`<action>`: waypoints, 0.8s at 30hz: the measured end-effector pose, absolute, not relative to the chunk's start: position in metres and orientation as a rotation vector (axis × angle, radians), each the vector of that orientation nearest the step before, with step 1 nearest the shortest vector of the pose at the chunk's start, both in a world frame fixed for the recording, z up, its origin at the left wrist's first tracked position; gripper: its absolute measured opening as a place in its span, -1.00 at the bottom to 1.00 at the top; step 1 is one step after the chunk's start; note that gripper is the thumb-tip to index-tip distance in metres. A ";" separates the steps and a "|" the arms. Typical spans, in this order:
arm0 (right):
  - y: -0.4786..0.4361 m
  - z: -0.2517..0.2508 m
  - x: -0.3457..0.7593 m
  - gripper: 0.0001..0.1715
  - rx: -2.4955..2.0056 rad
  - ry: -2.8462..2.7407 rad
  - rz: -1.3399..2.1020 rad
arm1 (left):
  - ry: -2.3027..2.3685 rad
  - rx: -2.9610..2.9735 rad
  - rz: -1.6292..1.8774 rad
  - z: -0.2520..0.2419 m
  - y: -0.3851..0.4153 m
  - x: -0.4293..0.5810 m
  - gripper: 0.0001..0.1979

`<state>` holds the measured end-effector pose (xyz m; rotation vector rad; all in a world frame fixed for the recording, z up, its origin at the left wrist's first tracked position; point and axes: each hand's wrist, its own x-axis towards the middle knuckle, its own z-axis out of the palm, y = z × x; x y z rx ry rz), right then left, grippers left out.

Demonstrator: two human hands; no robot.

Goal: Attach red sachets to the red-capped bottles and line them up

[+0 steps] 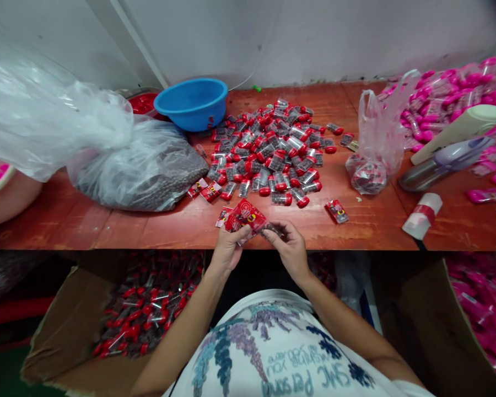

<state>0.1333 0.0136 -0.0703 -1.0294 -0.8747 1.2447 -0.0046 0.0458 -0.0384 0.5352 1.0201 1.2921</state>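
My left hand (228,249) is closed on a red printed packet (246,216), held just over the front edge of the table. Close beside it, my right hand (290,245) pinches a small dark object at the packet's right end; the fingers partly hide it, and I cannot make out its kind. Behind both hands lies a heap of small clear tubes with red caps and dark contents (268,154). More red printed packets (210,191) rest left of the heap, and a stack of them (337,211) lies to the right.
At the left stand a blue basin (192,102) and a clear bag of dark beads (149,165). On the right are a small plastic bag (372,149), a steel flask (434,165), a paper roll (424,215) and pink items (450,105). Below is a carton (62,325) of red-capped tubes.
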 end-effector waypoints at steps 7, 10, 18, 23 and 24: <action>0.016 -0.072 0.135 -0.71 -1.059 -0.793 1.274 | 1.062 0.063 1.179 -0.043 0.053 -0.007 -0.84; 0.017 -0.073 0.135 -0.72 -1.078 -0.800 1.262 | 1.051 0.062 1.190 -0.044 0.053 -0.006 -0.85; 0.018 -0.082 0.133 -0.73 -1.086 -0.828 1.258 | 0.986 0.065 1.160 -0.046 0.048 -0.010 -0.83; 0.016 -0.087 0.131 -0.73 -1.103 -0.921 1.198 | 1.056 0.319 1.243 -0.048 0.040 -0.002 -0.79; 0.016 -0.087 0.131 -0.73 -1.105 -0.952 1.179 | 1.076 0.395 1.260 -0.048 0.040 0.000 -0.75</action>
